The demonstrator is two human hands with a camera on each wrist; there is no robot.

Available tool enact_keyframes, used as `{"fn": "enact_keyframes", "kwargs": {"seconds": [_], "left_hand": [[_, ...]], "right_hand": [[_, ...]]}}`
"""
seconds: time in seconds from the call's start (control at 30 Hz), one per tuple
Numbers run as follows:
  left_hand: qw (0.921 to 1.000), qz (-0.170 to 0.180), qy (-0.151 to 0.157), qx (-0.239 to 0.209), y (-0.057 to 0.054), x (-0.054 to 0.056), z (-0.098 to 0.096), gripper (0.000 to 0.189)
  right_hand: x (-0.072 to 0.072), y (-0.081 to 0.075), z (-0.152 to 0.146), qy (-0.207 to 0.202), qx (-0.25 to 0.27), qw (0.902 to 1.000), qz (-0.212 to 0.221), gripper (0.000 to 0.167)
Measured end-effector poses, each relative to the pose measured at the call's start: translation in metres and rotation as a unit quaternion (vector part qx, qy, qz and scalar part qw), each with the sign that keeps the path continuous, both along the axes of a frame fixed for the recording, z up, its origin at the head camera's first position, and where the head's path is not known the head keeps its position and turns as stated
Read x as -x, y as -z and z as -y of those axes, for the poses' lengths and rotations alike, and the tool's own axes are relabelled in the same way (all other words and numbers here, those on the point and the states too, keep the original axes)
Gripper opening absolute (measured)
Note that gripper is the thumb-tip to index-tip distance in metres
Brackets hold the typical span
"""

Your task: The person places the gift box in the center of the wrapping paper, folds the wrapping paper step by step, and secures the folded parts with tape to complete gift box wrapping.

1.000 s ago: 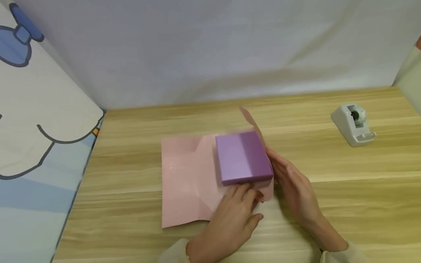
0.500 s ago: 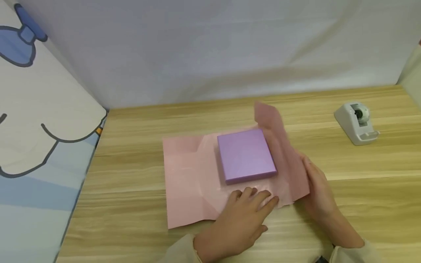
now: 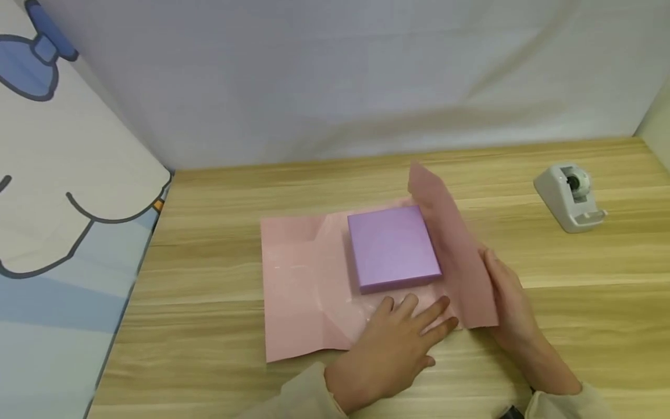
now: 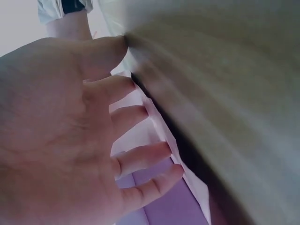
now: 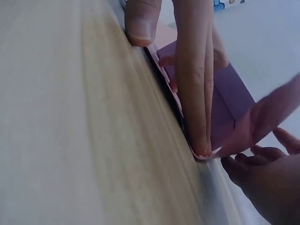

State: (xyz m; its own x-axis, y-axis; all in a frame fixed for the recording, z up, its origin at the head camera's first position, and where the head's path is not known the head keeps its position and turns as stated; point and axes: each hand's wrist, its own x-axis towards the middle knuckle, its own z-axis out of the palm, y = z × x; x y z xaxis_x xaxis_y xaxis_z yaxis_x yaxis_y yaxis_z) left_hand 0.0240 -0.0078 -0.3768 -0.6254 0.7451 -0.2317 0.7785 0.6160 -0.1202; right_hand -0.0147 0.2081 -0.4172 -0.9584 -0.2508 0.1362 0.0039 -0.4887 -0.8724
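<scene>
Pink wrapping paper (image 3: 303, 273) lies on the wooden table (image 3: 549, 302) with the purple box (image 3: 392, 247) resting on it. Your left hand (image 3: 392, 343) presses flat, fingers spread, on the paper just before the box. Your right hand (image 3: 510, 297), fingers straight, lifts the paper's right flap beside the box.

The raised pink paper (image 3: 452, 244) hides the right hand's (image 3: 515, 317) fingers in the head view.

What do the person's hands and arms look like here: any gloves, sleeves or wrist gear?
Both hands are bare, with no gloves or rings visible. The left hand and right hand each emerge from a pale cream long sleeve ending at the wrist. A small dark item shows at the right cuff, too cropped to identify. The fingers carry no markings.
</scene>
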Motion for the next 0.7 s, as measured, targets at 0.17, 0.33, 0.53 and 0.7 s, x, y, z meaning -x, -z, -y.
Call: {"fn": "enact_keyframes", "kwargs": {"seconds": [0.17,0.33,0.53,0.7], "left_hand": [[0.9995,-0.011,0.011,0.028,0.001,-0.006,-0.004,0.068],[0.9992,-0.027,0.016,0.024,0.003,-0.012,-0.002,0.071],[0.9994,-0.010,0.029,0.018,0.002,-0.014,-0.001,0.076],[0.9977,0.033,0.052,0.029,-0.002,-0.015,0.001,0.072]], "right_hand": [[0.008,-0.017,0.014,-0.015,-0.186,0.9802,-0.066,0.054],[0.011,-0.025,0.025,-0.009,-0.291,0.9513,-0.102,0.050],[0.020,-0.032,0.038,-0.020,-0.408,0.9026,-0.137,0.043],[0.023,-0.033,0.046,-0.010,-0.504,0.8323,-0.230,0.041]]}}
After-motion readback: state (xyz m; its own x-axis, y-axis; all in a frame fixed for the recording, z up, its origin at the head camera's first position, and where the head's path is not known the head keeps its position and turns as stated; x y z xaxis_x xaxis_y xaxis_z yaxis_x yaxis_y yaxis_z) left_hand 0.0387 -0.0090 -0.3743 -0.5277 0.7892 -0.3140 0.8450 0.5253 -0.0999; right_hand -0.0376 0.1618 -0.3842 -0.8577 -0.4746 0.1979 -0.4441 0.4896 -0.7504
